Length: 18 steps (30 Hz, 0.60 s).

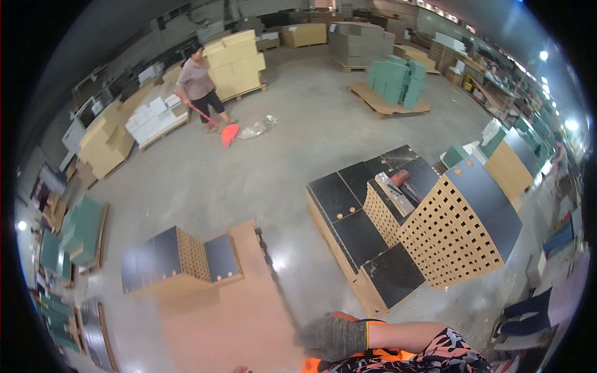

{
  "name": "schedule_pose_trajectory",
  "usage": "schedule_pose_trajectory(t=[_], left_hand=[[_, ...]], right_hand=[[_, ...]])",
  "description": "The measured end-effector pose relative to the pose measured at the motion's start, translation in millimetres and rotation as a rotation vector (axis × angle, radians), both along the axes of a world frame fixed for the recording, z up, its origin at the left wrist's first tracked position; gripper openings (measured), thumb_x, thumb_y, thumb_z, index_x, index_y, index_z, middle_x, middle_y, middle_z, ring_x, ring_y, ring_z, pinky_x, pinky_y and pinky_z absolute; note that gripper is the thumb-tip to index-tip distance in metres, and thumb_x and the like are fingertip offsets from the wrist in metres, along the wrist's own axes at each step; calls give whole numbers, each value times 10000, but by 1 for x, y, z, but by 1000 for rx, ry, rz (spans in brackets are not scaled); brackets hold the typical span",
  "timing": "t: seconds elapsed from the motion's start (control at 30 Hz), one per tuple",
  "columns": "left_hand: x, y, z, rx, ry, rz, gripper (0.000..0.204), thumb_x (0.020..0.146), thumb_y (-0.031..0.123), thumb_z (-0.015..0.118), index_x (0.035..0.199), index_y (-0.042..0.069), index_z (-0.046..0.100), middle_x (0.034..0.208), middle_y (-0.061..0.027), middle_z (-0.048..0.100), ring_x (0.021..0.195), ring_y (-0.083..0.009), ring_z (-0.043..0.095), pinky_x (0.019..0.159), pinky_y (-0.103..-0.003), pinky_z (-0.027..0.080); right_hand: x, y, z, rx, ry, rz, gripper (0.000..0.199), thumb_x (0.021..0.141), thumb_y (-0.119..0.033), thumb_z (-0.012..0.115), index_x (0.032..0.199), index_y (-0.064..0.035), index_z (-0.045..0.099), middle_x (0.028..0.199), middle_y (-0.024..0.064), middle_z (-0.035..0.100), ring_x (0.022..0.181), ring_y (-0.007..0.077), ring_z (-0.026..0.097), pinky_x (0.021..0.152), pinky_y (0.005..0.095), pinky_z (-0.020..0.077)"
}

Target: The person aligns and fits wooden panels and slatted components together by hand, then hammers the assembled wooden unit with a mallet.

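My right hand (329, 337), in a dark grey glove, is in front of me at the lower edge, its fingers blurred by motion. It is beside the near edge of a brown board (217, 323); I cannot make out anything in it. Only a sliver of my left hand (241, 370) shows at the bottom edge, its fingers hidden. On the brown board lie stacks of dark-faced panels (152, 261), with a grid of square holes showing on their sides (194, 253). To the right, a pallet bears black-topped panels (354, 236) and a taller leaning stack with holed edges (454, 236).
A red tool (400, 178) lies on the right stack by a pale strip (393, 193). Farther off, a person (200, 87) holds a red long-handled dustpan (229, 135) near clear plastic (255, 128). Green stacks (393, 81) stand on a pallet; another person's legs (528, 311) show at right.
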<state>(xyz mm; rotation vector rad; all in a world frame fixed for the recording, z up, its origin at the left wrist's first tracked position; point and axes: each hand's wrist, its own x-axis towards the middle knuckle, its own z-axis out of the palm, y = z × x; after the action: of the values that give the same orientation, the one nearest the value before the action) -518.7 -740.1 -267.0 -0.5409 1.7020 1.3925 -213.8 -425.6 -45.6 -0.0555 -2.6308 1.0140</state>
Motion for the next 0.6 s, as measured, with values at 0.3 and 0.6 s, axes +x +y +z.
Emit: schedule_pose_trajectory(t=[0.3, 0.6], left_hand=[[-88, 170, 53, 314, 31, -390, 130, 911, 139, 550, 829, 43, 519, 737, -25, 531, 617, -119, 526, 521, -270, 431], [-170, 330, 62, -234, 168, -538, 481, 853, 256, 699, 1249, 14, 574, 1032, -52, 646, 776, -111, 617, 707, -240, 512]], right_hand=[[-116, 133, -38, -41, 278, -42, 296, 852, -241, 583, 1065, -35, 590, 986, 142, 625, 838, 320, 620, 743, 427, 501], [-184, 350, -49, 50, 136, -279, 225, 793, -203, 670, 964, -57, 666, 945, 158, 675, 922, 348, 642, 808, 426, 516]])
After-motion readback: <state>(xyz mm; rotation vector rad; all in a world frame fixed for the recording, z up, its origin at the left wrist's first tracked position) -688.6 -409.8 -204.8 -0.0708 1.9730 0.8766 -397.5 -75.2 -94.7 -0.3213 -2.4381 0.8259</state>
